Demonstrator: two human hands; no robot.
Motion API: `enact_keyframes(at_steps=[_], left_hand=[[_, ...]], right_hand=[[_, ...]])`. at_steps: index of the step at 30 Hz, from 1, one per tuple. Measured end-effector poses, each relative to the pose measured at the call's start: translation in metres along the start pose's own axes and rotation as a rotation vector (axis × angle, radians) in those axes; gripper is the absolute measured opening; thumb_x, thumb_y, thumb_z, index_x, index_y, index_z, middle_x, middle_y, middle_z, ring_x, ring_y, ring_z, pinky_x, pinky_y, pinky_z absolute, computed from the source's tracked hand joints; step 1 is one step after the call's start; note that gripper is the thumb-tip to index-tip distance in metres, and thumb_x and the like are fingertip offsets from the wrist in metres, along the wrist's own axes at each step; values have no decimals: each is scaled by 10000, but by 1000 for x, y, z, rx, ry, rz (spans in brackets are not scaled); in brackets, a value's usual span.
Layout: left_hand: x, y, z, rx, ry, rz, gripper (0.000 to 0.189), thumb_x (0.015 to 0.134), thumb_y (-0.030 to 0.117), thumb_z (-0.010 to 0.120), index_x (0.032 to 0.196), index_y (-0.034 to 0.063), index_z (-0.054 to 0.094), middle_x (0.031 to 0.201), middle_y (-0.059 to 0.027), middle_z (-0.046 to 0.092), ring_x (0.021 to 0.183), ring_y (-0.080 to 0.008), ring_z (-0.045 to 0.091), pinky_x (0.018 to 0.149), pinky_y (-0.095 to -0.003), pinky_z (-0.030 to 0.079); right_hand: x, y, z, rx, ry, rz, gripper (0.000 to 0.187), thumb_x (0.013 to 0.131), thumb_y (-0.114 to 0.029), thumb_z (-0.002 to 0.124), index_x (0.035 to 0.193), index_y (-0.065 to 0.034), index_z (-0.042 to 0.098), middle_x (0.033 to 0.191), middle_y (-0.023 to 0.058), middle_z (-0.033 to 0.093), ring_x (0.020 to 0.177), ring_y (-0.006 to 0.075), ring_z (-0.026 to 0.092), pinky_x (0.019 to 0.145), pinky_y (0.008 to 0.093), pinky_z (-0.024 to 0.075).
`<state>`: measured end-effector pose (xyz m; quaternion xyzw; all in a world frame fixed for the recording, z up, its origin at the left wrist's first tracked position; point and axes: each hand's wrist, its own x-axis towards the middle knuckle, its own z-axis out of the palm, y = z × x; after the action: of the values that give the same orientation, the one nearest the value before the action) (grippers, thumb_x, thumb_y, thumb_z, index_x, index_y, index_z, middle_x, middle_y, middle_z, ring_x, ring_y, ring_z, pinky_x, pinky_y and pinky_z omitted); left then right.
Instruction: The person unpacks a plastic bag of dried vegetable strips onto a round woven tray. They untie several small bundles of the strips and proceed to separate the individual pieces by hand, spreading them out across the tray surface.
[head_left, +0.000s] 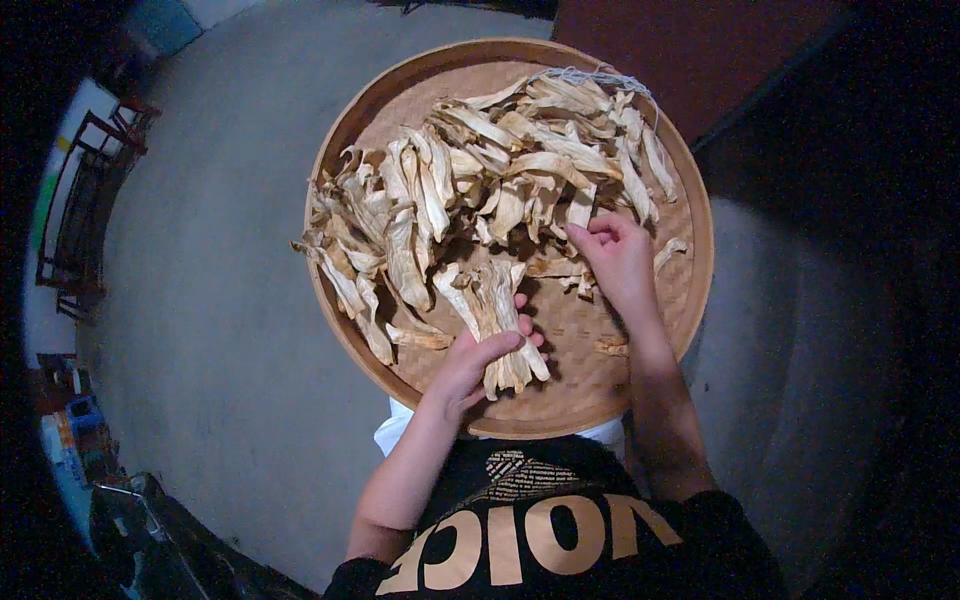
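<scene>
A bundle of dried mushroom slices (495, 300), pale with brownish edges, is gripped in my left hand (480, 356), the thumb across its front. My right hand (619, 255) pinches the lower end of another dried slice (581, 202) between thumb and fingers at the edge of the heap. That heap of dried slices (427, 180) covers the far and left parts of a round woven bamboo tray (577, 405). A few loose pieces (420, 339) lie near the tray's left front and under my hands. The fingers behind the bundle are partly hidden.
Thin white string (592, 75) lies tangled at the tray's far right. A reddish-brown flat surface (675, 60) stands beyond it. Wooden furniture (82, 202) lines the left side, above a grey floor (217, 300). Dark items (142, 525) stand at lower left.
</scene>
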<state>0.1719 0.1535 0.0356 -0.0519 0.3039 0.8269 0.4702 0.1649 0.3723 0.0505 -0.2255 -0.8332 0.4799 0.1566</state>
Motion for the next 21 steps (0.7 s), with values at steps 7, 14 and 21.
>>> enact_keyframes(at_steps=[7, 14, 21], left_hand=[[4, -4, -4, -63, -47, 4, 590, 769, 51, 630, 1305, 45, 382, 974, -72, 558, 917, -251, 591, 889, -441, 502], [4, -4, -5, -38, -25, 15, 539, 849, 41, 602, 1320, 24, 341, 1017, -77, 581, 1001, -250, 604, 900, -383, 490], [-1, -4, -10, 153, 105, 51, 509, 844, 95, 643, 1293, 27, 413, 1113, -69, 576, 1054, -178, 562, 937, -314, 437]], right_hand=[[-20, 15, -22, 635, -283, 326, 101, 813, -97, 676, 829, -46, 591, 651, 13, 607, 459, 33, 499, 378, 161, 331], [-78, -7, -15, 448, -86, 156, 150, 755, 44, 667, 885, 6, 602, 720, 41, 591, 565, 86, 531, 517, 190, 411], [-106, -40, 9, -216, -79, -392, 267, 693, 31, 708, 949, -36, 676, 688, 70, 533, 597, 172, 554, 521, 268, 426]])
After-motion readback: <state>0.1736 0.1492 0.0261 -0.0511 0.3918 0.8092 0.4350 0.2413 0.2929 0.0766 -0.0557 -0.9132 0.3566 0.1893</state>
